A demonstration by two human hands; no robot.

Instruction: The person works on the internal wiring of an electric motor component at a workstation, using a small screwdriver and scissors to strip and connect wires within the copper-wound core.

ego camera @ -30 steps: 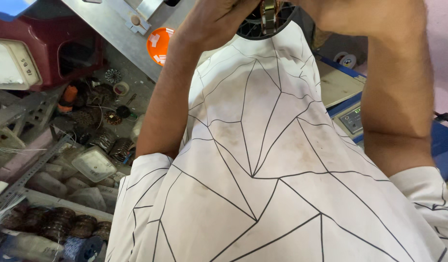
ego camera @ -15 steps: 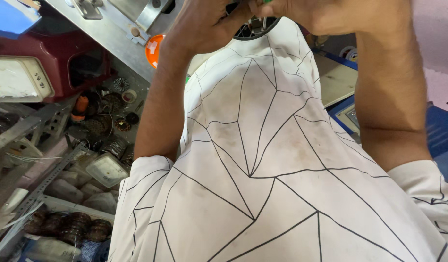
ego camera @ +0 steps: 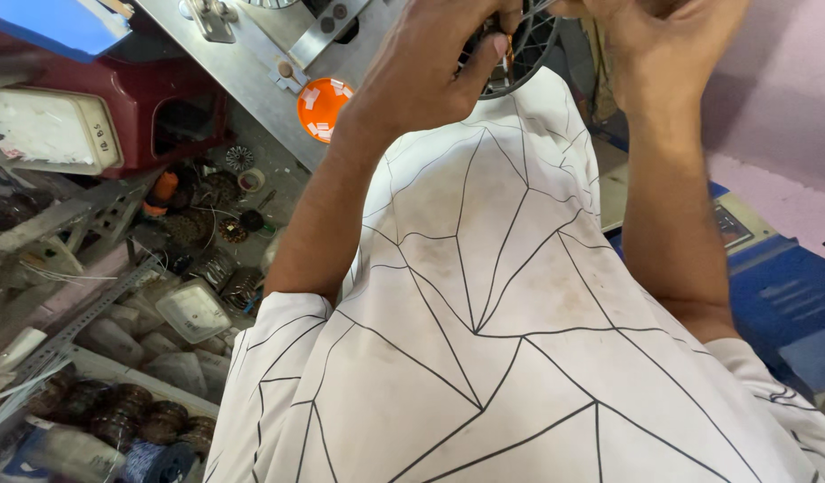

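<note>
Ring: a dark round ring (ego camera: 520,55) with thin ribs is held at the top of the view, above the white shirt (ego camera: 484,295); only its lower arc is seen, the rest being cut off by the frame and covered by the hands.
Wire: thin copper-coloured strands (ego camera: 507,55) are seen at the ring's near edge, running roughly up and down; what they are fixed to cannot be told.
Left hand: the left hand (ego camera: 430,72) is curled, its thumb pressed against the ring's rim beside the strands; the other fingertips are hidden behind the ring.
Right hand: the right hand (ego camera: 667,40) is closed over the ring's upper right part; how its fingers are set cannot be told, since they are cut off and blurred.
Relation: the ring lies between the two hands, just right of the left thumb and below-left of the right palm; the strands are nearer to the left hand.
Bench: a grey metal plate (ego camera: 251,72) slants behind the left wrist, with an orange round disc (ego camera: 323,107) just beside it.
Clutter: a red casing (ego camera: 153,107), a pale rectangular box (ego camera: 46,130), a clear plastic tub (ego camera: 195,310) and dark wound coils (ego camera: 144,416) are spread at the left, well apart from the hands.
</note>
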